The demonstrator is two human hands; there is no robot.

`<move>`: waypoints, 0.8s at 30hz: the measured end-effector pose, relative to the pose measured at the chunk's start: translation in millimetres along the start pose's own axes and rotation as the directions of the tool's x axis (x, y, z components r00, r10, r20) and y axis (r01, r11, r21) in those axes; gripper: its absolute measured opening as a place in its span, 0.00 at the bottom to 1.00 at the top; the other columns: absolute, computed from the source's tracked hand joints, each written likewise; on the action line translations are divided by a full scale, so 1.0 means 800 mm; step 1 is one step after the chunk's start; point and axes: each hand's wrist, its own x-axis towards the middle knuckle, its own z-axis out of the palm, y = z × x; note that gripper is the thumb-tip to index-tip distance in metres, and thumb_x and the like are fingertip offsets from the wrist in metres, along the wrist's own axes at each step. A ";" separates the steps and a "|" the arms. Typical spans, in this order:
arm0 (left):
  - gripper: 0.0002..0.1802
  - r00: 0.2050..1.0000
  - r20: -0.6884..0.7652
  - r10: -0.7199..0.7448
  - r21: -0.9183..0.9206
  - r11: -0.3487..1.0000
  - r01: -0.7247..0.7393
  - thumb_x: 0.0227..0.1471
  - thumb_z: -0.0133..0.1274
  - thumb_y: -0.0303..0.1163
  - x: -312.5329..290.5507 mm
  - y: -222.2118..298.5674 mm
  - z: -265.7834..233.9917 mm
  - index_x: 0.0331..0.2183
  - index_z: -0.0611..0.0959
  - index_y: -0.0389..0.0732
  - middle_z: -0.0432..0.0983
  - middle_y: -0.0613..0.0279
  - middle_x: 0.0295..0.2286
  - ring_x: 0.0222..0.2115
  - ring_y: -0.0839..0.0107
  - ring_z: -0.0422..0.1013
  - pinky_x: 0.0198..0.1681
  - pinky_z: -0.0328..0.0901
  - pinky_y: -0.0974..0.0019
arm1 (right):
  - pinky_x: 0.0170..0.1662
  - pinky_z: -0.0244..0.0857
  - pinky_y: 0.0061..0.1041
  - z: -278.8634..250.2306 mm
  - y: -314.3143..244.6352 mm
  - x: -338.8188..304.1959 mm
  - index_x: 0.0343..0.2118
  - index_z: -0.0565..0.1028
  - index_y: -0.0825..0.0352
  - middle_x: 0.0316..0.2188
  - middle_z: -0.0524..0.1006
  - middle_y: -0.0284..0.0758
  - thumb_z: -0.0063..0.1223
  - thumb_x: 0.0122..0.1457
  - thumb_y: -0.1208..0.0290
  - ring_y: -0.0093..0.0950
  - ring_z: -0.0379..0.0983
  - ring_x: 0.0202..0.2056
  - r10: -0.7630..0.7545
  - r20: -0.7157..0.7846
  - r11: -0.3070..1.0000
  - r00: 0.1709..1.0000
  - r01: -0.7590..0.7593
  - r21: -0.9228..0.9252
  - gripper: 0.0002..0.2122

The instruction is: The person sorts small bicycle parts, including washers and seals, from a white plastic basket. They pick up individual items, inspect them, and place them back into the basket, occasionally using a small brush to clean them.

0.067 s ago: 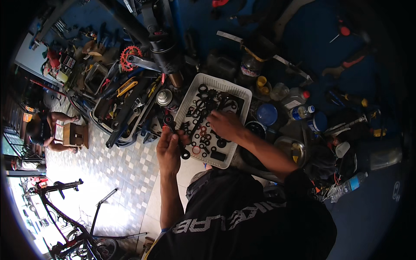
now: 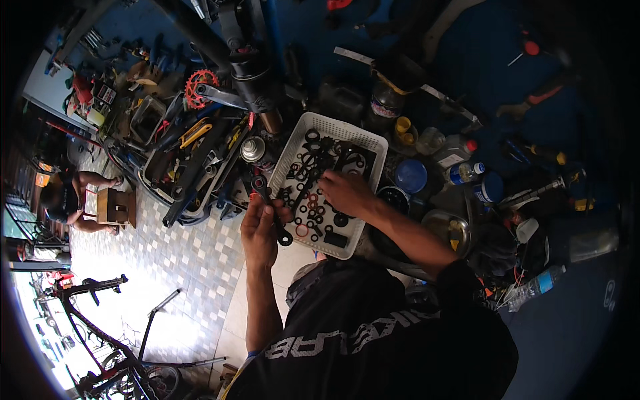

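The left hand gripped a black tool just left of the white basket. The right hand reached among the rings inside, grip unclear. Careless rummaging could flick small rings out.

White perforated plastic basket at worktop's front edge, matt black rubber rings inside, dull black metal part in left hand, glossy blue plastic lid, shiny metal spray can top, matt red sprocket.
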 end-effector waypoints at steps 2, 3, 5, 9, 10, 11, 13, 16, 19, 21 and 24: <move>0.20 1.000 0.009 -0.005 -0.010 1.000 0.005 0.65 0.48 0.26 -0.001 0.002 -0.001 0.57 0.70 0.33 0.78 0.54 0.40 0.38 0.66 0.78 0.45 0.76 0.58 | 0.36 0.75 0.42 0.003 -0.001 0.003 0.34 0.77 0.66 0.35 0.75 0.38 0.51 0.56 0.73 0.40 0.79 0.34 0.021 0.072 0.999 0.997 -0.023 0.025 0.05; 0.20 1.000 0.014 -0.009 -0.007 1.000 0.010 0.65 0.48 0.27 -0.002 0.002 -0.002 0.57 0.71 0.33 0.78 0.54 0.40 0.38 0.66 0.78 0.44 0.76 0.58 | 0.37 0.75 0.41 0.002 -0.002 0.005 0.35 0.77 0.64 0.35 0.74 0.36 0.52 0.57 0.72 0.38 0.78 0.35 0.047 0.094 0.999 0.994 -0.050 0.022 0.05; 0.20 1.000 0.023 -0.018 -0.002 1.000 0.018 0.65 0.47 0.27 -0.003 0.003 -0.004 0.56 0.71 0.33 0.78 0.54 0.40 0.37 0.67 0.78 0.43 0.76 0.59 | 0.40 0.73 0.38 0.001 -0.003 0.006 0.36 0.78 0.60 0.37 0.73 0.31 0.55 0.58 0.69 0.33 0.77 0.37 0.100 0.137 0.995 0.986 -0.103 0.015 0.05; 0.19 0.999 0.036 -0.037 -0.020 0.999 0.037 0.65 0.47 0.27 0.004 0.002 -0.002 0.56 0.72 0.33 0.79 0.55 0.38 0.34 0.67 0.77 0.41 0.75 0.60 | 0.41 0.73 0.38 0.005 -0.003 0.005 0.33 0.80 0.59 0.37 0.73 0.30 0.55 0.57 0.68 0.30 0.74 0.43 -0.015 0.030 0.999 0.999 0.015 0.029 0.05; 0.19 0.998 0.035 -0.044 -0.026 0.999 0.045 0.65 0.47 0.27 0.004 0.001 -0.002 0.55 0.72 0.34 0.79 0.55 0.37 0.34 0.68 0.77 0.40 0.75 0.60 | 0.42 0.72 0.37 0.008 -0.005 0.006 0.33 0.80 0.59 0.38 0.73 0.30 0.55 0.57 0.69 0.30 0.72 0.45 -0.017 0.048 1.000 0.999 0.017 0.002 0.04; 0.19 0.998 0.034 -0.052 -0.031 0.998 0.053 0.65 0.47 0.27 0.004 -0.001 -0.003 0.55 0.73 0.34 0.79 0.55 0.37 0.33 0.68 0.76 0.39 0.75 0.60 | 0.43 0.72 0.37 0.011 -0.006 0.006 0.32 0.81 0.59 0.38 0.73 0.30 0.55 0.56 0.69 0.29 0.71 0.46 -0.018 0.065 0.999 0.998 0.020 -0.025 0.04; 0.18 0.998 0.049 -0.047 -0.028 0.998 0.049 0.65 0.47 0.28 0.004 -0.003 -0.004 0.54 0.73 0.34 0.79 0.56 0.36 0.32 0.68 0.76 0.37 0.74 0.61 | 0.47 0.69 0.35 0.003 -0.012 0.011 0.31 0.82 0.59 0.39 0.73 0.30 0.56 0.54 0.70 0.31 0.68 0.48 -0.058 0.045 0.993 0.997 0.063 -0.104 0.05; 0.17 0.996 0.068 -0.049 -0.014 0.999 0.050 0.65 0.47 0.28 0.006 -0.006 -0.003 0.53 0.74 0.34 0.79 0.56 0.36 0.30 0.69 0.75 0.36 0.74 0.62 | 0.51 0.63 0.33 0.004 -0.014 0.018 0.31 0.83 0.60 0.41 0.73 0.30 0.57 0.51 0.70 0.32 0.65 0.50 -0.095 0.025 0.987 0.995 0.098 -0.129 0.06; 0.16 0.996 0.065 -0.068 0.019 0.998 0.067 0.65 0.47 0.29 0.006 -0.004 0.001 0.52 0.75 0.34 0.79 0.56 0.36 0.29 0.69 0.75 0.34 0.73 0.64 | 0.53 0.60 0.33 0.011 -0.012 0.024 0.32 0.84 0.60 0.42 0.73 0.31 0.58 0.51 0.69 0.32 0.64 0.51 -0.131 0.014 0.982 0.991 0.132 -0.135 0.07; 0.15 0.995 0.067 -0.071 0.046 0.997 0.068 0.65 0.47 0.29 0.006 -0.002 0.003 0.51 0.75 0.33 0.78 0.56 0.35 0.28 0.70 0.75 0.34 0.74 0.64 | 0.54 0.60 0.34 0.018 -0.009 0.027 0.31 0.84 0.60 0.42 0.73 0.31 0.58 0.50 0.68 0.32 0.64 0.51 -0.149 0.007 0.978 0.989 0.148 -0.148 0.07; 0.14 0.995 0.072 -0.066 0.097 0.994 0.059 0.64 0.48 0.28 0.006 0.001 0.007 0.49 0.75 0.33 0.78 0.57 0.34 0.28 0.71 0.75 0.34 0.76 0.63 | 0.54 0.59 0.35 0.029 -0.002 0.030 0.30 0.83 0.60 0.42 0.73 0.32 0.58 0.50 0.68 0.32 0.64 0.51 -0.157 -0.021 0.976 0.987 0.152 -0.159 0.06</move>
